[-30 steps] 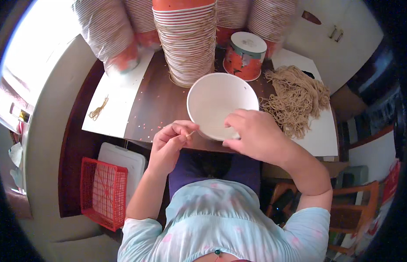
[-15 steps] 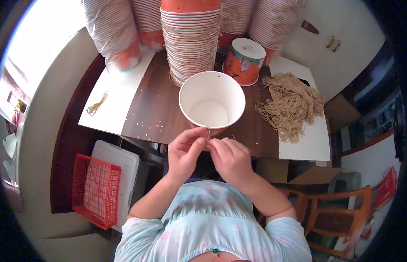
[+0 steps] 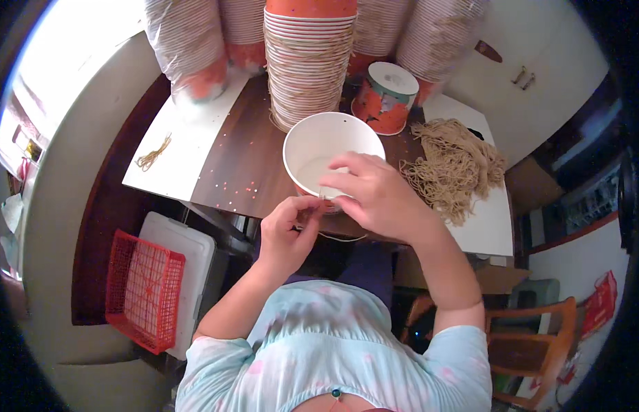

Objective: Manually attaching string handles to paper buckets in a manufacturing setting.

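Observation:
A paper bucket (image 3: 306,141), white inside and orange outside, stands at the table's near edge with its mouth tilted toward me. At its near rim my left hand (image 3: 290,229) pinches a thin piece of twine (image 3: 323,193). A loop of the cord hangs below the rim, beneath my right hand. My right hand (image 3: 385,196) reaches over the near right of the rim, thumb and fingers apart, fingertips over the bucket's mouth and close to the twine. Part of the bucket's front is hidden by my hands.
Behind stands a tall stack of nested buckets (image 3: 309,69), with wrapped stacks (image 3: 189,48) further back. An upturned bucket (image 3: 385,99) and a tangled pile of twine (image 3: 457,168) are at right. A small twine bundle (image 3: 153,152) lies left. A red basket (image 3: 144,292) is below the table.
My right hand has left the pinch beside my left hand, opened and moved up over the bucket's rim. My left hand stays at the rim with the twine.

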Tool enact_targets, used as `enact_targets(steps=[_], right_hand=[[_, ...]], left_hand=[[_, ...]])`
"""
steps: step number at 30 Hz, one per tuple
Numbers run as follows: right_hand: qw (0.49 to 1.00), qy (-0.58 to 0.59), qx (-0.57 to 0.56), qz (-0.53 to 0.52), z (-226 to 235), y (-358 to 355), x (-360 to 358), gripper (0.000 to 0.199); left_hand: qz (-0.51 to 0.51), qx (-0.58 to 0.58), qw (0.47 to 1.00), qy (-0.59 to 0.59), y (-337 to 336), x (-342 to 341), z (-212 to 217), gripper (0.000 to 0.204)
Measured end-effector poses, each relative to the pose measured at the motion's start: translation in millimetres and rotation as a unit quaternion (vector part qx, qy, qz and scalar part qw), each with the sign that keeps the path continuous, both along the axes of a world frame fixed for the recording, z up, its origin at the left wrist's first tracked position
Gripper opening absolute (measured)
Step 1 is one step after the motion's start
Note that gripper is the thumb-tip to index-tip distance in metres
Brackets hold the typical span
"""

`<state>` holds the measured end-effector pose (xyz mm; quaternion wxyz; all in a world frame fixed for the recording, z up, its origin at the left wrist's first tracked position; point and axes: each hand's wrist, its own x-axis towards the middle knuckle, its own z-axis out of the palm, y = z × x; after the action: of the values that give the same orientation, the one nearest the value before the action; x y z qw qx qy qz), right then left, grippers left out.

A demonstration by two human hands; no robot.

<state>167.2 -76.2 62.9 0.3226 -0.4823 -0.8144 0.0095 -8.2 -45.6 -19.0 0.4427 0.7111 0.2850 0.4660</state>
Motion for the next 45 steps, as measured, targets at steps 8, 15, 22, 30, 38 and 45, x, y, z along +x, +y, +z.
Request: enact_targets(steps=[8,15,22,30,38,45], right_hand=[[0.982,-0.180,0.048,-0.003,-16,-1,-9,0.013],[0.971,-0.076,0.182,-0.138,-74,-31,-39,0.015],[0.965,0.132,0.103,-0.204,-93,-7,-53,0.013],[0.706,0.647,-0.287,-0.011,-86,-7,-57,0.015],[0.486,0.793,-0.366,0.025,-101,-3,-55,0.013],[0.472,0.792,-0.385,0.015,-101,-3,-53,0.014]], left_hand=[[0.057,0.030,0.998,0.005,-5,-1,-2,0.022],[0.174,0.356,0.917,0.039,6,0,-15,0.032],[0.054,-0.182,0.966,-0.174,-5,8,-10,0.019],[0.014,-0.254,0.941,-0.224,3,-6,-12,0.026],[0.035,-0.224,0.950,-0.215,-2,-5,-8,0.025],[0.103,-0.028,0.994,-0.018,-8,-8,-10,0.011]])
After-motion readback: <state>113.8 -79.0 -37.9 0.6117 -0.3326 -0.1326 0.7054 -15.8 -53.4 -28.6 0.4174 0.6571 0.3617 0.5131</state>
